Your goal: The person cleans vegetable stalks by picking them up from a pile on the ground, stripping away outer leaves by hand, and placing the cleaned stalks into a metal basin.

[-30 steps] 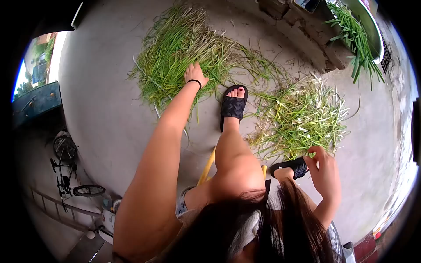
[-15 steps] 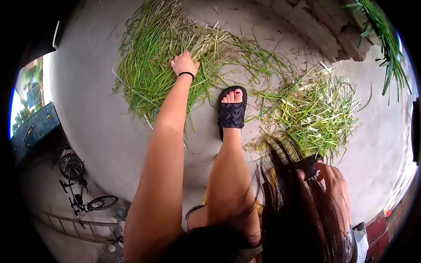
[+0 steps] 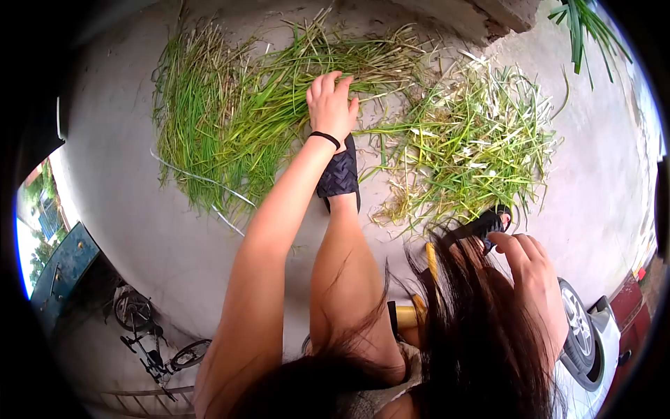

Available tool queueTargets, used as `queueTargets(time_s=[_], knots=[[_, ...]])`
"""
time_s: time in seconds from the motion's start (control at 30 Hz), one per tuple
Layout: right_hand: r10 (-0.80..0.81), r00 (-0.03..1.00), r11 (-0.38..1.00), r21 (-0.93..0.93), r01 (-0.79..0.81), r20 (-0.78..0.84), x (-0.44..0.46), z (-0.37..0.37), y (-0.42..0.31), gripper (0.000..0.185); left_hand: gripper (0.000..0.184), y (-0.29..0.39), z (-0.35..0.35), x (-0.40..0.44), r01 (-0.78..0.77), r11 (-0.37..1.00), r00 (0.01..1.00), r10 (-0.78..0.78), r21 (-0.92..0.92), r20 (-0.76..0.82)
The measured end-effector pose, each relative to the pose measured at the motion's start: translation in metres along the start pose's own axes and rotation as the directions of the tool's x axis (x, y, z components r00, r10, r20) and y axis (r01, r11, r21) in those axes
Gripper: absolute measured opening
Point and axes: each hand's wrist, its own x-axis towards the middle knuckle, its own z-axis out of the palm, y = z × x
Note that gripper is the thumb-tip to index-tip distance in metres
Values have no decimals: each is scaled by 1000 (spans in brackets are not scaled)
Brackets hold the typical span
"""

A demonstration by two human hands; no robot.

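My left hand (image 3: pixel 331 105), with a black band at the wrist, is over the right part of the large pile of green stalks (image 3: pixel 209 112). Its fingers are apart, and no stalks show gripped in it. Just below it is a black sandal (image 3: pixel 338 174) on one foot. My right hand (image 3: pixel 534 276) hangs near the other black sandal (image 3: pixel 492 225), fingers bent and partly apart, holding nothing visible. Above that hand lies a second, looser pile of pale and green stalks (image 3: pixel 481 140). Dark hair covers part of the view beside my right arm.
Long green leaves (image 3: pixel 590 35) hang at the upper right, near a rough brown block (image 3: pixel 509 15). A bicycle (image 3: pixel 157 346) and a ladder (image 3: pixel 146 403) are at the lower left. A car wheel (image 3: pixel 578 325) stands at the lower right.
My left hand has moved right, and some stalks of the large pile have shifted right, leaving it wider and more spread. The view has turned, and a car wheel now shows beside my right hand.
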Motion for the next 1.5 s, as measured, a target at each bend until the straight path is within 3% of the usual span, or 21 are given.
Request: queueTargets(time_s=[0.1, 0.13, 0.27, 0.4, 0.5, 0.63, 0.77, 0.87, 0.9, 0.97, 1.03, 1.17, 1.27, 1.37, 1.5], knots=[[0, 1000, 1000, -5, 0, 18, -2, -1, 3, 38, 38, 2, 17, 6, -144, 984, 982, 155, -102, 109], [6, 1000, 1000, 2, -6, 21, -3, -2, 4, 38, 41, 4, 23, 8, -225, 973, 969, 229, -42, 95], [20, 1000, 1000, 24, -20, -13, -8, -5, 8, 40, 44, 5, 48, 31, -245, 955, 963, 220, 165, 155], [-26, 1000, 1000, 13, 26, -16, -14, -5, 18, 37, 28, 7, 54, 50, -216, 916, 965, 146, 338, 219], [-33, 999, 999, 11, 33, -26, -23, -6, 24, 35, 24, 5, 40, 51, -200, 942, 970, 153, 268, 187], [-103, 989, 994, -44, 98, -110, -38, -14, 25, 34, 12, 13, -9, 40, -156, 988, 975, 155, -10, 157], [-219, 954, 973, -117, 199, -204, -58, -20, 24, 28, 20, 22, -55, 30, 36, 977, 995, -15, -212, 99], [-281, 914, 959, -118, 257, -293, -70, -26, 29, 21, 15, 48, -103, 33, 184, 799, 983, -160, -572, 94], [-290, 882, 957, -88, 278, -372, -74, -26, 31, 17, 12, 65, -126, 32, 162, 790, 985, -166, -591, 48], [-304, 829, 943, -26, 331, -468, -79, -29, 38, 13, 9, 104, -167, 28, 109, 507, 985, -171, -855, 24], [-277, 796, 942, 11, 335, -539, -82, -32, 45, 15, 11, 159, -213, 17, 130, 330, 983, -165, -935, 78], [-214, 731, 924, 108, 366, -648, -88, -41, 57, 17, 15, 254, -258, -8, 195, 108, 981, -27, -975, 193], [-174, 674, 882, 191, 430, -718, -91, -50, 66, 20, 17, 311, -264, -17, 240, 88, 970, 25, -967, 243], [-78, 769, 812, 406, 418, -635, -101, -65, 74, 24, 20, 343, -257, -15, 256, 99, 964, 53, -962, 262], [-39, 771, 779, 464, 422, -636, -102, -65, 88, 22, 22, 355, -238, -10, 298, 57, 953, 34, -953, 300]])
